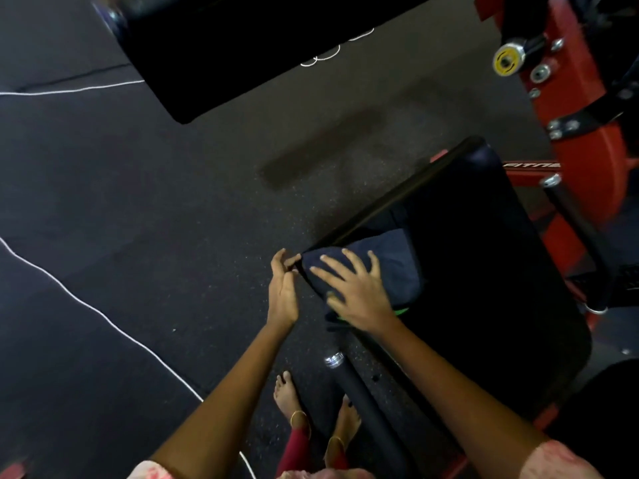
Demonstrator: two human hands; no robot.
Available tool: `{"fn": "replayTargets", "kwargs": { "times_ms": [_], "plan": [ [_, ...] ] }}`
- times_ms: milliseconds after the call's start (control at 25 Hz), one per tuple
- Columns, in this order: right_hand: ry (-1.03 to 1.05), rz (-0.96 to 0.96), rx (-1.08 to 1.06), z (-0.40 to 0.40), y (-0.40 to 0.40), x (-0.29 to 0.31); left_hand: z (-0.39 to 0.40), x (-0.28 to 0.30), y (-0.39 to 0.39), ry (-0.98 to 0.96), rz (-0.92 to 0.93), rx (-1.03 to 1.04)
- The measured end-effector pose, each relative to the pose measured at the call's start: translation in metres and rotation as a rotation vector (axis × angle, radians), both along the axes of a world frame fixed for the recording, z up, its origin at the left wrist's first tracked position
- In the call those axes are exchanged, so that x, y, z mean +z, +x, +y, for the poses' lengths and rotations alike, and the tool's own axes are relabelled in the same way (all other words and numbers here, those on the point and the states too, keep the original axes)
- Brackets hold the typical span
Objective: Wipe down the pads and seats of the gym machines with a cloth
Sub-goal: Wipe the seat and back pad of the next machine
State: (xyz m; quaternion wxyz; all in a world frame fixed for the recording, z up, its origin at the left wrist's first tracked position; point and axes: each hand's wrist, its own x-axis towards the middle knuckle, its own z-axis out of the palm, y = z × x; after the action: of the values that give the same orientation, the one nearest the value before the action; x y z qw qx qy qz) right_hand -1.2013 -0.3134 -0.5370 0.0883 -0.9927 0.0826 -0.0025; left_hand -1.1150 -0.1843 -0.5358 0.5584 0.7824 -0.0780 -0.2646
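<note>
while fingers splay, right hand (359, 292) flattens cloth (387, 267)

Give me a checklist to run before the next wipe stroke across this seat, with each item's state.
1. Cloth lies on the seat: ok.
2. Right hand flat on the cloth, fingers spread: ok.
3. Left hand at the seat's corner edge: ok.
4. Rest of the seat free of objects: ok.
5. Cloth damp or clean: cannot tell.
6. Feet away from the bar: not ok, close beside it.

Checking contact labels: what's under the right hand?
The right hand lies flat on a dark blue cloth, spread over the black seat pad. The pad beneath the cloth is hidden.
</note>
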Motion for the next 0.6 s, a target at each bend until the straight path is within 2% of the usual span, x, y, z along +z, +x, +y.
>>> {"fn": "replayTargets", "kwargs": {
  "times_ms": [80, 160, 200, 320, 400, 440, 520, 600],
  "plan": [
    [0.025, 0.022, -0.115, -0.025, 0.002, 0.003, 0.001, 0.0, 0.006, -0.015, 0.059, -0.005],
    [0.058, 0.131, -0.313, -0.027, 0.032, 0.012, 0.002, -0.002, 0.013, 0.0, 0.073, -0.01],
    [0.068, 0.173, -0.336, -0.018, 0.046, 0.012, 0.003, -0.003, 0.015, 0.023, 0.065, -0.012],
    [0.063, 0.172, -0.075, 0.005, 0.043, 0.013, 0.003, -0.003, 0.013, 0.02, 0.09, 0.027],
    [0.025, 0.084, 0.079, -0.013, 0.01, 0.006, 0.001, 0.002, 0.013, 0.034, 0.096, 0.036],
    [-0.006, 0.048, 0.078, -0.03, 0.0, 0.004, -0.001, 0.005, 0.012, 0.06, 0.076, 0.019],
    [0.005, 0.067, -0.114, -0.058, 0.009, 0.006, -0.007, 0.013, 0.011, 0.128, 0.008, -0.024],
    [0.064, 0.17, -0.363, -0.057, 0.041, 0.011, -0.013, 0.014, 0.011, 0.189, -0.087, -0.057]
  ]
}}
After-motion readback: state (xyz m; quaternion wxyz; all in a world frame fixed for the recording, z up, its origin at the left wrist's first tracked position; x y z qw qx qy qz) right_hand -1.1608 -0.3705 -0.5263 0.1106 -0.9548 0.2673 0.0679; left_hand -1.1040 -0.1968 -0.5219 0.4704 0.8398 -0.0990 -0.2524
